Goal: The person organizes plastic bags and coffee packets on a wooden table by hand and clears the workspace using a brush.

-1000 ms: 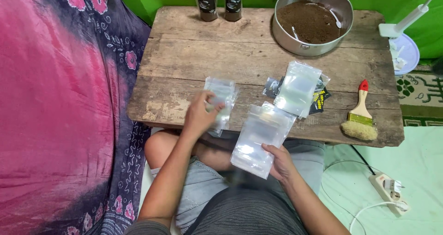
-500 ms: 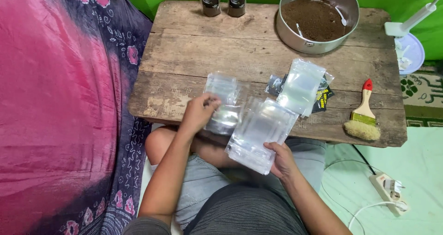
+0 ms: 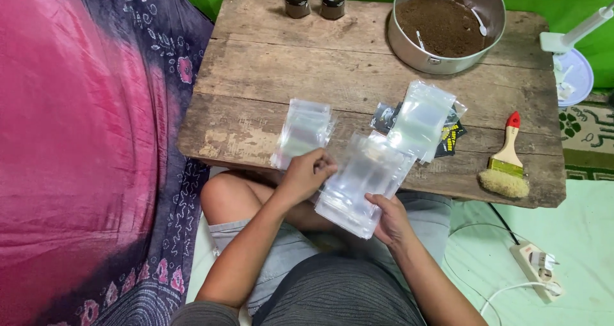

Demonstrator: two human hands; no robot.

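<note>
From the head camera, the right hand (image 3: 391, 218) holds a stack of clear plastic pouches (image 3: 361, 182) by its lower edge, over the near edge of the wooden desk (image 3: 358, 63). The left hand (image 3: 306, 172) has its grip closed on the stack's left side, just below a smaller pile of pouches (image 3: 302, 131) lying on the desk. Farther right lie more pouches (image 3: 422, 118), a paintbrush (image 3: 505, 163), and a metal pan of brown powder (image 3: 446, 24).
</note>
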